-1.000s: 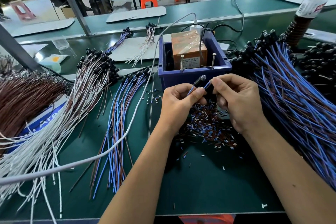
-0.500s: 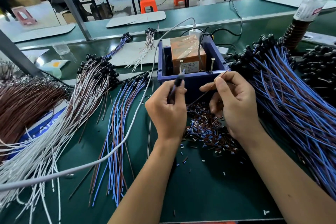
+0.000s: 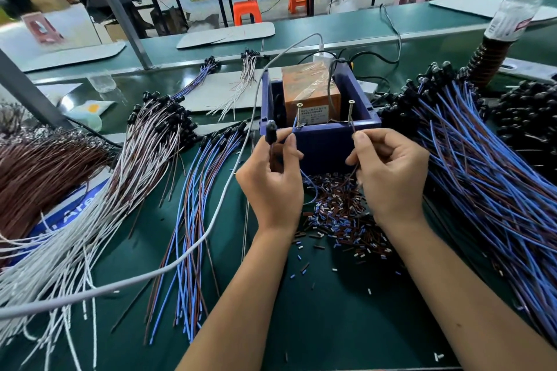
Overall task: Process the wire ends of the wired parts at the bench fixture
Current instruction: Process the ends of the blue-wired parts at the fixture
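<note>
Green surface (image 3: 331,325) cluttered with wire bundles. Step in hand: left hand (image 3: 272,181) pinched blue wire (image 3: 310,187), right hand (image 3: 391,178) pinched brown wire (image 3: 353,132) — both ends at fixture (image 3: 319,141), mid-surface. Next — probably press the ends onto the screws.

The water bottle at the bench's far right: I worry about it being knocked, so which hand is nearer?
Right. The right hand is below and left of the water bottle, well apart; the left hand is farther left.

Both forearms bare (no sleeves in view), left hand (image 3: 272,181) and right hand (image 3: 391,178) ungloved.
</note>
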Demonstrator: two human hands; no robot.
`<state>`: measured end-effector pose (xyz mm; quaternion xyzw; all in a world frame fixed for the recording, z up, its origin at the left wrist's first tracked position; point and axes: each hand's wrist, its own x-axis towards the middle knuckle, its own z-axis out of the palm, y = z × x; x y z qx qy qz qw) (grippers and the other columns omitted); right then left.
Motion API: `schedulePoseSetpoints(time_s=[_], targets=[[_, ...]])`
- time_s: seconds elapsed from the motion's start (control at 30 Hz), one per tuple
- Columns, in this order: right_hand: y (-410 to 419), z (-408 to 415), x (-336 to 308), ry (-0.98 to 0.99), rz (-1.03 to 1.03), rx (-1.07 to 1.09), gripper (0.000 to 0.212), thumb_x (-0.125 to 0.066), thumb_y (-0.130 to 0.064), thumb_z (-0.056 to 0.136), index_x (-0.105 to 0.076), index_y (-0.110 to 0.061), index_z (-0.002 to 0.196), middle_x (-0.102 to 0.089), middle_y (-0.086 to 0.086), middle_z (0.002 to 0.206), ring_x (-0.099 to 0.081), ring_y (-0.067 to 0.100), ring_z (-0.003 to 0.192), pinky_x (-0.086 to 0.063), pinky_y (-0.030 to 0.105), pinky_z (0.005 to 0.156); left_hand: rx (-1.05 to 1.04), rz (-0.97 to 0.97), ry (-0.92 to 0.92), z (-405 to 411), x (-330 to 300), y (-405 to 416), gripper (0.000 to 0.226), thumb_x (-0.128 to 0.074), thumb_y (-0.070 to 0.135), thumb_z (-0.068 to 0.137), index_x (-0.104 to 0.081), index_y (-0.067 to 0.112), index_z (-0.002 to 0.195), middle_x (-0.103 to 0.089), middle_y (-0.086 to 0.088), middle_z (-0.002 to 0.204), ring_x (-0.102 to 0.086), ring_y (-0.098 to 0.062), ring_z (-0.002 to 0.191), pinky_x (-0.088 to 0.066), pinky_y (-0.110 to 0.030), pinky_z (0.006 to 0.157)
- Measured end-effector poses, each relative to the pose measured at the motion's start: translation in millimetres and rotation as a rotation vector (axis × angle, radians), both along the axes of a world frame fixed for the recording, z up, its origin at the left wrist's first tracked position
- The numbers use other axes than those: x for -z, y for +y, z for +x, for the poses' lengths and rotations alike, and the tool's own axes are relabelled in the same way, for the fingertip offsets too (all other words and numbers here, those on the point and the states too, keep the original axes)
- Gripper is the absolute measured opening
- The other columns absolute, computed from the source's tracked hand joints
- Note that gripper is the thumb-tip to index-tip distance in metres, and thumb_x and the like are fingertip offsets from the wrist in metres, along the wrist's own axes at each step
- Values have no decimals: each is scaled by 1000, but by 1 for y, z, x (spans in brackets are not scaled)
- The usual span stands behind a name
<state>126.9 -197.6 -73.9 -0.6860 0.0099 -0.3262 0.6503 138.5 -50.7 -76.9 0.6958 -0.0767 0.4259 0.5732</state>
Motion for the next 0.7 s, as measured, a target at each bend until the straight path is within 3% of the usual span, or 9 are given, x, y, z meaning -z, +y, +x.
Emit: schedulePoseSetpoints(time_s=[0.17,0.4,0.7], targets=[[0,-1,-1,-6,25,-21,20,-66,-22,100,-72,-21,81,-70,4,64,-51,14,39,-39,23,42,-8,14,2,-1,0,0,10,-66,17,100,-75,18,103,-69,6,68,-65,-12,60,-52,-26,59],[-1,-2,-2,-22,7,-41,20,-65,-17,101,-71,-14,83,-69,4,63,-51,14,37,-38,21,40,-9,10,3,-3,0,0,10,-66,17,99,-76,18,99,-67,9,68,-63,-13,57,-49,-23,57],[-2,-1,-3,-32,-52,-22,17,-66,-16,100,-73,-11,85,-69,2,63,-52,15,38,-40,25,40,-59,47,2,-5,-3,0,10,-65,17,99,-73,16,93,-65,3,66,-61,-18,56,-50,-39,53]])
